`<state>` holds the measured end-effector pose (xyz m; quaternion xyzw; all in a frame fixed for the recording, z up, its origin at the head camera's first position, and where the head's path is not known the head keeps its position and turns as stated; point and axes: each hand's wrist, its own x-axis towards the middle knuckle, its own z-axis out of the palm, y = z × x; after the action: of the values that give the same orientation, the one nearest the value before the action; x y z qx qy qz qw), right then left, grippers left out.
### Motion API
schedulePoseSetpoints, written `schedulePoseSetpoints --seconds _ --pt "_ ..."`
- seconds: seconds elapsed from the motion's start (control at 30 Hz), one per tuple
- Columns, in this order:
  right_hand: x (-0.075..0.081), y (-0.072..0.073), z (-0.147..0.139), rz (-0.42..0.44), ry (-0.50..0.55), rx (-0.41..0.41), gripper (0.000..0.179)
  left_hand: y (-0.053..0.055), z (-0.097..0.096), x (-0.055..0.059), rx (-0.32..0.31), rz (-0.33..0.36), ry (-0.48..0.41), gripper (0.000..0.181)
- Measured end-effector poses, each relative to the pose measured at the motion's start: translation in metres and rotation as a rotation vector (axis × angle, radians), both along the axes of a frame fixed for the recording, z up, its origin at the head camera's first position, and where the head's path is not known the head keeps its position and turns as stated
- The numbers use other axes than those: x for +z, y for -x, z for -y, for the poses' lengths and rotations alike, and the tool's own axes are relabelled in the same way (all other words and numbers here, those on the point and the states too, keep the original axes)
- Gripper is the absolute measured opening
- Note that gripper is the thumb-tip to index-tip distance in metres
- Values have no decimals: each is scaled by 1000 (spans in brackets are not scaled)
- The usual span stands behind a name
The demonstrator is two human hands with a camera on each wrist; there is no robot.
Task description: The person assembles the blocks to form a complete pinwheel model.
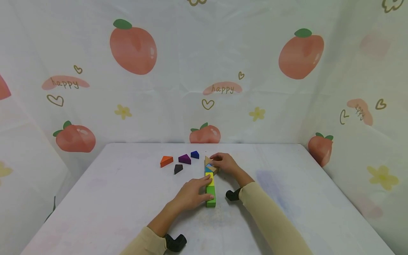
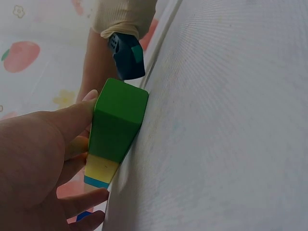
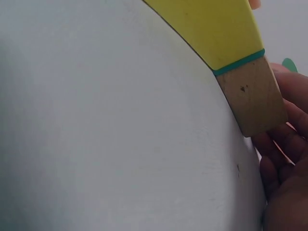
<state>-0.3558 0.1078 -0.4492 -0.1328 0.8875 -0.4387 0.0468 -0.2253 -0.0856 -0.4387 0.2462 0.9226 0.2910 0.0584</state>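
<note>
A row of blocks runs away from me in the head view. Nearest is a green block [image 1: 211, 202], followed by a yellow block [image 1: 209, 180], then blue pieces [image 1: 208, 169] and wooden pieces. Across the yellow and green blocks lies my left hand [image 1: 190, 194]; its thumb touches the green block [image 2: 118, 108] and its fingers reach over the yellow one [image 2: 102, 167]. At the far end my right hand [image 1: 225, 163] pinches a wooden block [image 3: 254, 98], partly hidden by its fingers, beside the blue pieces. A pointed wooden piece [image 1: 207, 160] stands there too.
Left of the row lie loose blocks: orange [image 1: 166, 161], purple [image 1: 185, 159], blue [image 1: 195, 154] and black [image 1: 178, 169]. The white table [image 1: 127, 198] ends at a patterned curtain [image 1: 178, 117] behind and at the sides.
</note>
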Motion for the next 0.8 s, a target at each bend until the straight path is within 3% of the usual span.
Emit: schedulePoseSetpoints --seconds 0.33,0.8 --pt "3 -3 0 20 33 39 27 1 1 -1 1 8 6 65" --pt "1 -2 12 38 34 -101 28 0 1 0 -4 13 -3 65"
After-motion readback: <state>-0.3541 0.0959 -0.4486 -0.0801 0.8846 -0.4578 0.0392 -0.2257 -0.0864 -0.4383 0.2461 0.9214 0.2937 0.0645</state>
